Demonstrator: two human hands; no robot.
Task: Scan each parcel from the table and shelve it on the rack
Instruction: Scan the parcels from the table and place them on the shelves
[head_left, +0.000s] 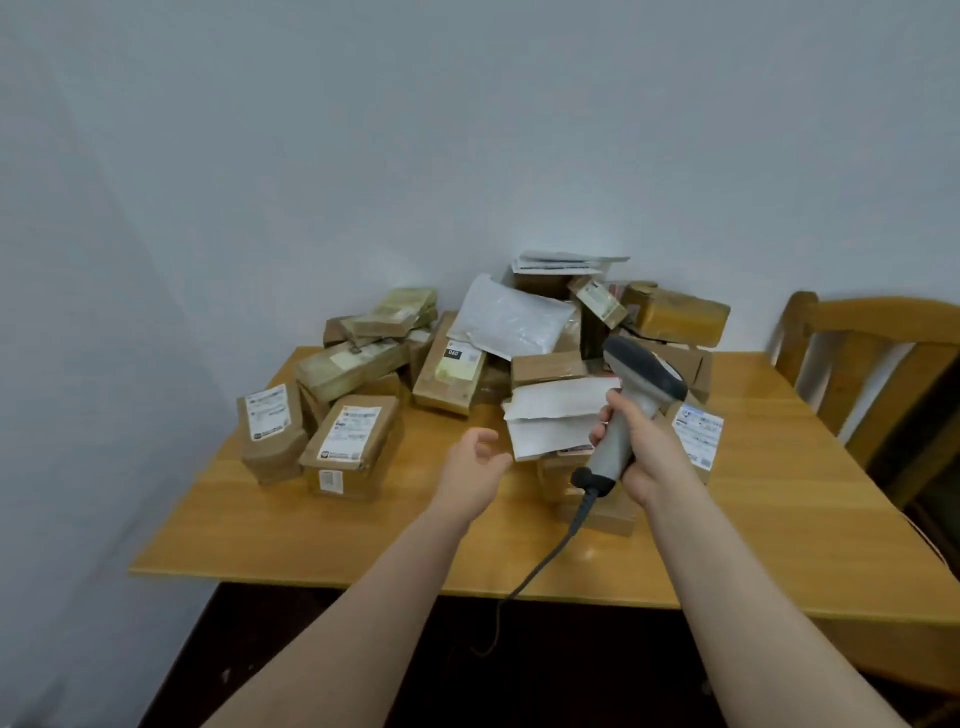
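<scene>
Several brown cardboard parcels and white mailer bags lie heaped on a wooden table (291, 525). A labelled brown box (349, 442) stands nearest on the left, and white flat mailers (550, 421) lie in the middle. My right hand (636, 452) grips the handle of a grey barcode scanner (631, 400), whose head points up and left over the pile. My left hand (475, 470) hovers above the table with loosely curled fingers and holds nothing, just left of the white mailers. The rack is out of view.
The scanner's grey cable (540, 566) trails over the table's front edge. A wooden chair (872, 374) stands at the table's right side. White walls meet in a corner behind the pile. Bare tabletop shows along the front and right.
</scene>
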